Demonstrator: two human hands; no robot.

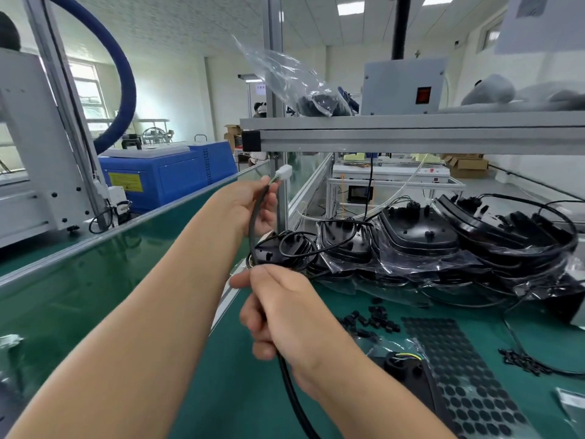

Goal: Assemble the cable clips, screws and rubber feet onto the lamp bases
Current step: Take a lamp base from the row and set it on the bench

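Right hand (285,312) grips upright cable (257,213), seemingly.

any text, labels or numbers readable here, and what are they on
None can be read.
Yellow label on the blue machine: print too small.
Red plate on the grey box: blurred.
White sign far back: blurred.
White tag on the green mat: blurred.

text: none legible | yellow label (124,182) on blue machine (164,175), 10 o'clock: print too blurred | white sign (260,87), 12 o'clock: characters too small to read
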